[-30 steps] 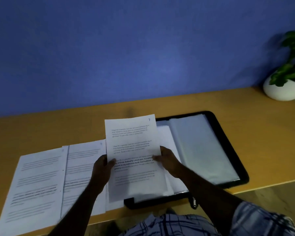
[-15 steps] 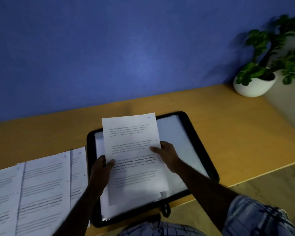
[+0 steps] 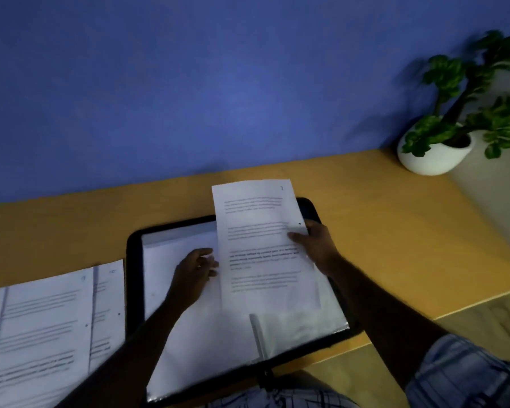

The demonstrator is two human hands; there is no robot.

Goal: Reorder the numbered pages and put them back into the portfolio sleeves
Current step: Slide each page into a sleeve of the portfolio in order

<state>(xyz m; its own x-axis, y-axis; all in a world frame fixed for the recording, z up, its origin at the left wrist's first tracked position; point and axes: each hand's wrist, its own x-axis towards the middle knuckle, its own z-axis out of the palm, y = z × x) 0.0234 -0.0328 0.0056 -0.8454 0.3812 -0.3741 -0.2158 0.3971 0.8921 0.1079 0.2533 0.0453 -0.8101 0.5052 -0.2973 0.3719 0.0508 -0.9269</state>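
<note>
White printed page (image 3: 262, 260), with a small number in its top right corner too blurred to read, stands tilted up in the middle of the frame, over the right half of the open portfolio (image 3: 133, 275). The right hand (image 3: 318, 245) grips the page at its right edge: the thumb (image 3: 296, 236) lies across the printed face and the fingers are hidden behind the sheet. The left hand (image 3: 190, 275) sits at the page's left edge with its fingers loosely spread toward the paper; motion blur hides whether they pinch the edge or only touch it. The portfolio has a black rim and lies flat on the wooden table (image 3: 395, 245), its clear sleeves (image 3: 301, 325) showing below the held page. Loose pages (image 3: 42, 334) of printed text overlap one another at the lower left, just beside the portfolio. A potted plant (image 3: 442, 142) in a white bowl stands at the upper right against the blue wall (image 3: 189, 83). A plaid shirt sleeve (image 3: 460, 375) fills the lower right corner
</note>
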